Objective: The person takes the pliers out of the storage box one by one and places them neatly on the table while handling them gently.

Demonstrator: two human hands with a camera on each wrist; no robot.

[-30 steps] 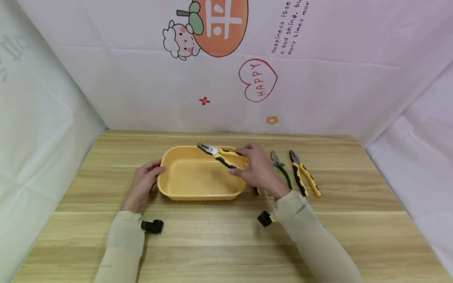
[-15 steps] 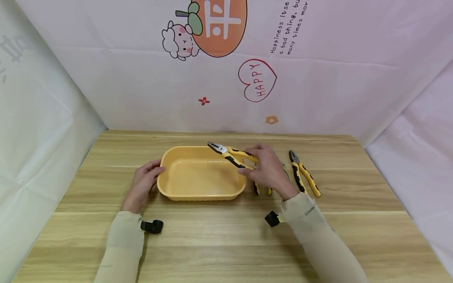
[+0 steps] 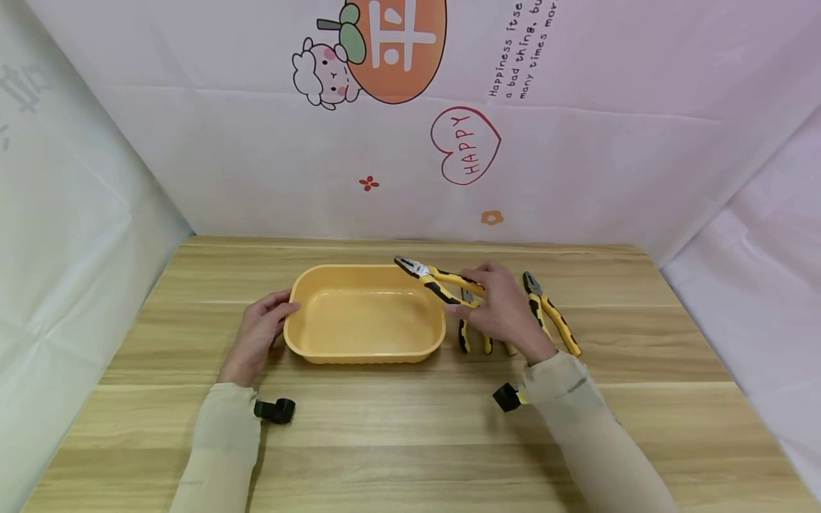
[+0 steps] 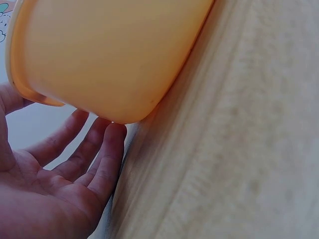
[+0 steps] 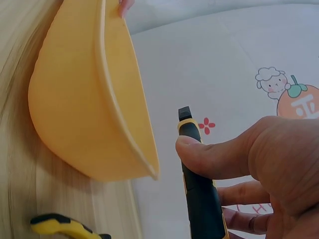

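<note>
A yellow plastic basin [image 3: 364, 356] rests on the wooden table. At its left end my left hand [image 3: 256, 335] grips the wall, thumb over the rim and the other fingers against the outside [image 4: 114, 55]. My right hand [image 3: 503, 310] holds combination pliers [image 3: 413, 267] by their yellow and black handles, above the table just past the basin's right end. Their head points left and the handles stand spread. In the right wrist view my thumb presses along one dark grip [image 5: 202, 199]. Beneath that hand lie other yellow and black pliers [image 3: 465, 336], partly hidden.
Farther right, another pair of yellow and black pliers [image 3: 558, 324] lies on the table [image 3: 385, 427]. White printed cloth [image 3: 256, 164] closes off the back and both sides.
My right hand has moved to the right with the pliers, from over the basin to beyond its right end. It now covers the green-handled pliers. My left hand and the basin have stayed put.
</note>
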